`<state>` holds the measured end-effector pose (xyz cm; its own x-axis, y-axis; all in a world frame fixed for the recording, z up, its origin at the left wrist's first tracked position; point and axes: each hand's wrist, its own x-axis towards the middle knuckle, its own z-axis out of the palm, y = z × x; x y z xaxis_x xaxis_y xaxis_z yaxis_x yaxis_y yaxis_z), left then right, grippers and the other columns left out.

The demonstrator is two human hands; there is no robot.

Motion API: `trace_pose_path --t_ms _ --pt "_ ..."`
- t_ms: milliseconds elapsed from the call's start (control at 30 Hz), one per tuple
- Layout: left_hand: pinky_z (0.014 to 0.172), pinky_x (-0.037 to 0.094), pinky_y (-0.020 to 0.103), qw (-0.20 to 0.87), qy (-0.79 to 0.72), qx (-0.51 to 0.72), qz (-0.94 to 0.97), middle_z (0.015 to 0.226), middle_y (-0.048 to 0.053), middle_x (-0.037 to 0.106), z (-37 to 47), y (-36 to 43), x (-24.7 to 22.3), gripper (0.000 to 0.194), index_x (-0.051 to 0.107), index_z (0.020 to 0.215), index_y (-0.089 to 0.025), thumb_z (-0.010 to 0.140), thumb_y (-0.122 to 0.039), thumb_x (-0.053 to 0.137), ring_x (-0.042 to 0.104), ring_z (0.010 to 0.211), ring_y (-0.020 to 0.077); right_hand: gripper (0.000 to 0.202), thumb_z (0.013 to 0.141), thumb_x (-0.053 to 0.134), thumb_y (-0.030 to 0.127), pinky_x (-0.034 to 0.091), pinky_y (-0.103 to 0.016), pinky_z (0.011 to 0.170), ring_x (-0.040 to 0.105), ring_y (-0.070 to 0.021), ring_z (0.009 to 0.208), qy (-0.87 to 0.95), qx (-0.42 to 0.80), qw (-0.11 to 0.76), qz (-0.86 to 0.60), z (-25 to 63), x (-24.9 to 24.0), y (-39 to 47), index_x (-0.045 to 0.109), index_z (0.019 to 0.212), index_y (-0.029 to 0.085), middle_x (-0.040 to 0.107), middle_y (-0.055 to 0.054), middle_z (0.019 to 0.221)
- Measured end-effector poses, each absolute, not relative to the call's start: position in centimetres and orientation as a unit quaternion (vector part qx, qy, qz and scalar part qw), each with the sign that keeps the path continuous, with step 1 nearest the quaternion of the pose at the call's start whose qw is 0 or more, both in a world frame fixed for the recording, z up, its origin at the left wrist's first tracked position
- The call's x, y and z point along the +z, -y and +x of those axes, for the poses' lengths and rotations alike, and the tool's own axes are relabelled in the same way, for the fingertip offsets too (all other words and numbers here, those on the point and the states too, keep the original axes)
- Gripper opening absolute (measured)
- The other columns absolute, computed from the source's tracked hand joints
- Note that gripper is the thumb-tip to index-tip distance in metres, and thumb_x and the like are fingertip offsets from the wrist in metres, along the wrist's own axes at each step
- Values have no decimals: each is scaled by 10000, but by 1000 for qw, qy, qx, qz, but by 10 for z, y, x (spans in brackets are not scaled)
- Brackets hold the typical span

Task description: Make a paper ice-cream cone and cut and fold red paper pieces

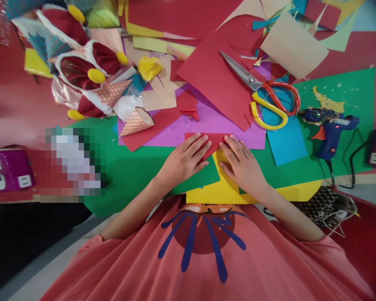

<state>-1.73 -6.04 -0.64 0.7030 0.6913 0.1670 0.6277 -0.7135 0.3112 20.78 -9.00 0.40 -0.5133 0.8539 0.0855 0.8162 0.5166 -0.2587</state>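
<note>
A small red paper piece (211, 141) lies near the table's front, over the lower edge of a purple sheet (238, 136). My left hand (184, 161) rests on its left side, fingers stretched out and pointing up and right. On the right side lies my right hand (242, 163), its fingers spread and the fingertips touching the red paper's right edge. Both palms face down. Beneath the hands are green paper (125, 175) and yellow paper (213, 195). Open scissors (252, 81) with red and yellow handles lie beyond my right hand.
A blue glue gun (332, 136) with a cord sits at the right, near a blue sheet (286, 142). A patterned paper cone (138, 122), a yellow lump (149, 68) and red-and-white cones (78, 71) are at the upper left. Paper scraps cover the back.
</note>
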Motion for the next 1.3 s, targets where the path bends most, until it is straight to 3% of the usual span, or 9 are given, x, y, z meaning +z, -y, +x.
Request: trace_pose_path --t_ms 500,667,867,1033,1167,1300 --pt "1111 446 460 151 -373 138 905 1392 172 543 -17 61 -8 555 475 1372 -103 929 -436 477 466 1355 293 500 950 469 350 394 -480 1088 476 -296 1261 851 63 62 -518 221 11 86 506 1375 88 563 -111 1397" --pt "1103 451 467 145 -362 145 909 1380 187 545 -17 60 -7 558 476 1363 -78 926 -426 487 466 1348 300 504 957 453 351 385 -474 1091 480 -288 1232 849 61 58 -521 220 12 84 508 1372 70 589 -131 1359" --pt "1104 444 488 165 -364 135 907 1395 185 530 -17 60 -7 572 457 1380 -103 929 -455 465 454 1357 300 430 966 426 297 379 -531 1081 459 -307 1264 846 79 34 -526 216 16 84 543 1354 154 560 -146 1376" --pt "1110 431 505 174 -364 126 906 1394 197 523 -17 59 -4 596 468 1368 -90 919 -481 471 445 1358 315 413 948 477 340 366 -579 1072 423 -329 1325 853 81 26 -516 207 18 89 552 1343 246 486 -181 1426" --pt "1095 446 505 166 -358 125 910 1387 199 526 -17 59 -3 596 472 1361 -80 922 -481 464 449 1347 319 479 941 488 377 352 -615 1064 388 -358 1367 858 72 13 -509 204 20 92 488 1400 240 450 -215 1451" --pt "1096 451 493 150 -359 128 912 1359 190 543 -16 58 -1 486 504 1331 -52 949 -345 436 460 1323 317 456 938 497 369 374 -584 1056 397 -362 1360 871 52 15 -488 200 23 95 529 1364 208 471 -227 1431"
